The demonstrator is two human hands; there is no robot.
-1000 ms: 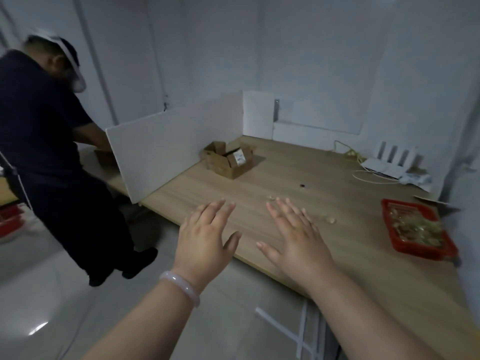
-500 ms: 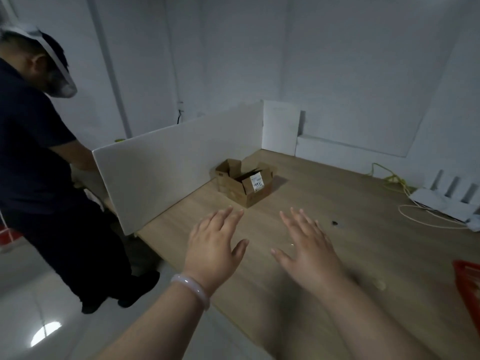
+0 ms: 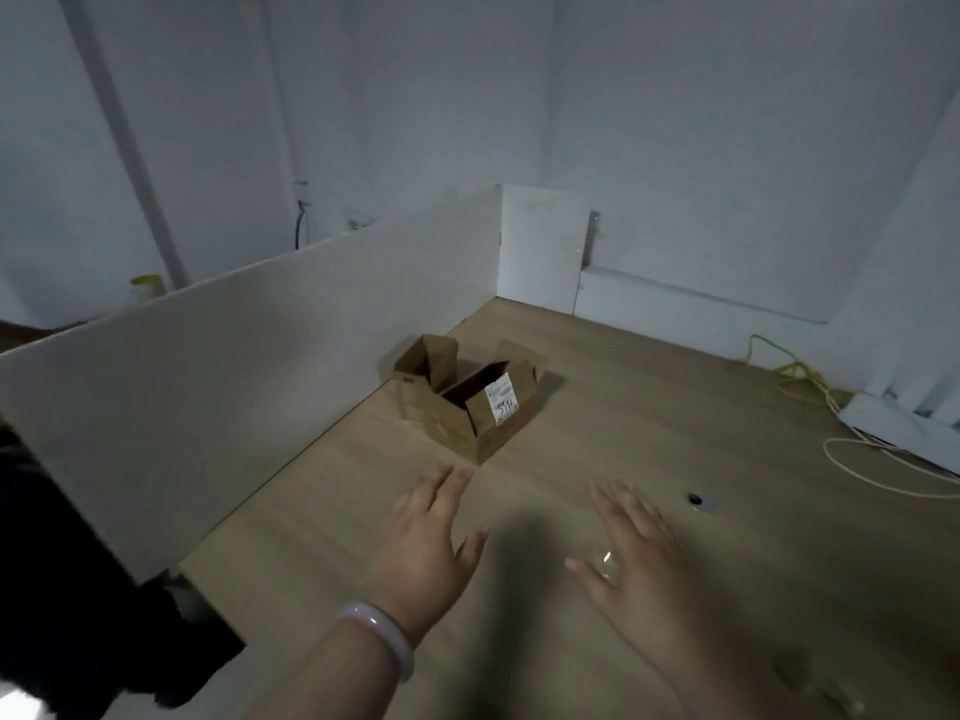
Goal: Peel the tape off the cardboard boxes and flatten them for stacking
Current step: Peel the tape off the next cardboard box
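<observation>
Near: both hands hover palm-down over the near tabletop (image 3: 675, 418), and neither holds anything. Left hand (image 3: 426, 558) has a pale bracelet (image 3: 379, 634) on the wrist, fingers (image 3: 449, 485) straight and close together, thumb out. Right hand (image 3: 641, 563) has the same pose, fingers (image 3: 618, 506) slightly fanned. There's a small shiny scrap (image 3: 602, 561) by the right thumb. Can't tell if it's tape, or if it touches the hand. A dark hole (image 3: 696, 498) in the tabletop sits just right of the right fingers.

Key relation: the cardboard box (image 3: 452, 428) sits directly ahead of the left fingertips, near corner aimed at them, close but apart. From the right hand it's ahead and off to the left, farther away. So the left hand is nearer, and the right would have to cross inward.

The box is open-topped with flaps up and a white label (image 3: 501, 405) on the near flap. It's turned diagonal to the tabletop edge. Its long axis looks to run near-left to far-right, though the wide lens makes that unsure. A smaller box (image 3: 423, 379), also open, butts against its far-left side, between it and the white partition (image 3: 234, 366). Any tape strips are too small to make out.

My read: the task has barely begun, both boxes are erect, and the next move is a forward reach.

Far right: yellow cable (image 3: 800, 374), white device (image 3: 893, 426).
</observation>
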